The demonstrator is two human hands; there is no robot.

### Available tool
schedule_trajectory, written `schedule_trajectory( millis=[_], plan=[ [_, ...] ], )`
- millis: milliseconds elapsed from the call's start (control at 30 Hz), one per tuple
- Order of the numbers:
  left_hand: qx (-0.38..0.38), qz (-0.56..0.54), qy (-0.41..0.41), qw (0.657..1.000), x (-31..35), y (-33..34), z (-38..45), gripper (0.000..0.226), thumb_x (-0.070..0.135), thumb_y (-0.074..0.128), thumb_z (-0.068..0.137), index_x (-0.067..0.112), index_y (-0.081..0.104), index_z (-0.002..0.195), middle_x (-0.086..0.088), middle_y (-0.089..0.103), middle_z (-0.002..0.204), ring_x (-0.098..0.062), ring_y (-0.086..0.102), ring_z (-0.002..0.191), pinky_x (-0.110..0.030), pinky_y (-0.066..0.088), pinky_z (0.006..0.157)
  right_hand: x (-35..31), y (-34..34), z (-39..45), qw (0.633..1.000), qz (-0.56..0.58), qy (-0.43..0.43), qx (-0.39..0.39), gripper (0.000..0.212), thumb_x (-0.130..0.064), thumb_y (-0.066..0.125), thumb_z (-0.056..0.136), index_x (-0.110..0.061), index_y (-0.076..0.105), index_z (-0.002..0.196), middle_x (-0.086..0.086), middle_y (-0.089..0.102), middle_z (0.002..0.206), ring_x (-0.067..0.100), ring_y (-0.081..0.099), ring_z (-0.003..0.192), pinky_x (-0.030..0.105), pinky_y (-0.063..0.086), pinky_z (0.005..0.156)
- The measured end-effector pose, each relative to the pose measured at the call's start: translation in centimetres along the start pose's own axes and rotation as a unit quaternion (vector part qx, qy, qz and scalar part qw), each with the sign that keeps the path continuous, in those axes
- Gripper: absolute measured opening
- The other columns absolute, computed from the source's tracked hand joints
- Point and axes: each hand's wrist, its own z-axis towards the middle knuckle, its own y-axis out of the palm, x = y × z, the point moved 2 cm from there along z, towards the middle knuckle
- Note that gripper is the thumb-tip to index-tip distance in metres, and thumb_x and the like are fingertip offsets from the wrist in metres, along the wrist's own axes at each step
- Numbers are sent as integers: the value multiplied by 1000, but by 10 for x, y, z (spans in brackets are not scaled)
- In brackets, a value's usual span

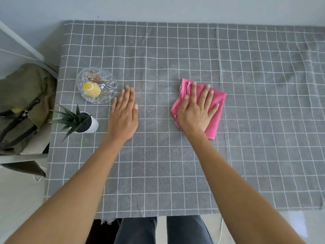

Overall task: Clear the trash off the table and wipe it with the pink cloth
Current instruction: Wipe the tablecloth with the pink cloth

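The pink cloth (pixel 215 110) lies folded on the grey checked tablecloth (pixel 175 164), a little right of the table's middle. My right hand (pixel 197 110) presses flat on top of the cloth with fingers spread, covering its left half. My left hand (pixel 124 115) rests flat and empty on the tablecloth, fingers together, just right of a glass dish. No loose trash shows on the table surface.
A clear glass dish (pixel 109 95) at the left holds a yellow cupcake-like item and small wrappers. A small potted plant in a white pot (pixel 91 123) stands near the left edge. An olive backpack (pixel 22 106) sits on a chair beside the table. The wall runs along the far edge.
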Motion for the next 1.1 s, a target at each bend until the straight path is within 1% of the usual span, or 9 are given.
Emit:
schedule_trajectory(
  millis=[133,233,367,500,600,800,967,1033,1100],
  plan=[
    [4,13,-12,1000,-9,-2,-20,51,22,20,104,11,6,153,-4,2,161,-15,0,149,-36,0,122,-40,22,-29,984,-30,-167,-60,53,-45,16,101,-39,4,152,3,-9,162,21,-12,148,53,-12,116],
    [9,25,-16,1000,-9,-2,-23,52,23,19,104,11,6,153,-3,2,161,-14,0,149,-37,2,122,-55,31,-42,971,-46,-223,-69,53,-48,16,101,-40,5,152,1,-7,162,21,-10,148,51,-14,115],
    [10,32,-32,999,-9,-1,-23,52,24,17,104,14,3,153,0,-1,161,-11,-3,148,-35,0,122,-45,26,-30,973,-63,-215,-57,53,-50,16,101,-39,5,152,0,-6,162,21,-8,149,48,-14,115],
    [6,34,-39,999,-10,-1,-23,53,24,15,104,15,0,153,1,-3,161,-10,-5,148,-35,-1,122,-36,22,-20,985,-52,-158,-51,53,-49,17,101,-39,5,152,1,-6,162,22,-9,148,50,-14,115],
    [7,36,-45,998,-10,0,-23,53,25,14,103,16,0,153,1,-3,161,-10,-5,148,-35,-1,122,-41,25,-24,987,-59,-141,-49,57,-53,19,100,-38,2,152,3,-9,162,23,-11,148,51,-15,113],
    [11,38,-43,998,-10,2,-22,53,27,14,103,16,1,153,0,-2,161,-11,-4,148,-36,0,122,-50,29,-38,983,-60,-160,-72,66,-65,21,95,-38,2,152,1,-13,161,20,-14,148,49,-18,112],
    [8,35,-40,999,-12,1,-22,53,26,15,103,16,1,153,1,-2,161,-11,-5,148,-35,-2,122,-31,20,-26,976,-73,-194,-63,61,-62,17,97,-41,0,152,-2,-10,161,18,-12,148,47,-16,114],
    [7,34,-42,999,-12,1,-22,53,26,15,103,16,0,153,1,-3,161,-10,-6,148,-34,-3,121,-6,10,-10,981,-93,-160,-51,59,-62,9,97,-42,-4,151,-3,-12,161,18,-14,147,47,-16,115],
    [7,35,-42,998,-12,2,-22,53,27,14,103,16,0,153,2,-4,161,-10,-6,148,-34,-3,121,20,-2,7,989,-97,-107,-42,58,-61,6,97,-43,-5,151,-2,-11,161,19,-13,147,50,-11,117]
  ],
)
